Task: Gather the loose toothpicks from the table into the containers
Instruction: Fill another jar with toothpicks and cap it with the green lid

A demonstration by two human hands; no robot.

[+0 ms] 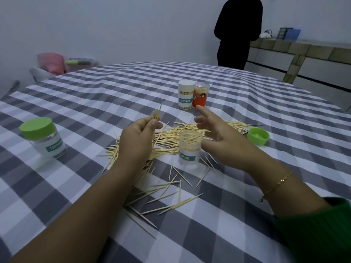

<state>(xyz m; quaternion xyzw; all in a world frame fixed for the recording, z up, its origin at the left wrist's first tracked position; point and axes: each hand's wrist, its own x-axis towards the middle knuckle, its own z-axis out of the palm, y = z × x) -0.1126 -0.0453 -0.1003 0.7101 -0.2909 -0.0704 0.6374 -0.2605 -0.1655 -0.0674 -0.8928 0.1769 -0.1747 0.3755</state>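
Beside the open jar [190,149], a green lid [258,136] and loose toothpicks [167,137] crowd the hands.

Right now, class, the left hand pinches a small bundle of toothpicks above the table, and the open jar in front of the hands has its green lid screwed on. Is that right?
Not quite. The head view shows the open jar has no lid; its green lid lies on the table to its right. The left hand does pinch a bundle of toothpicks above the table.
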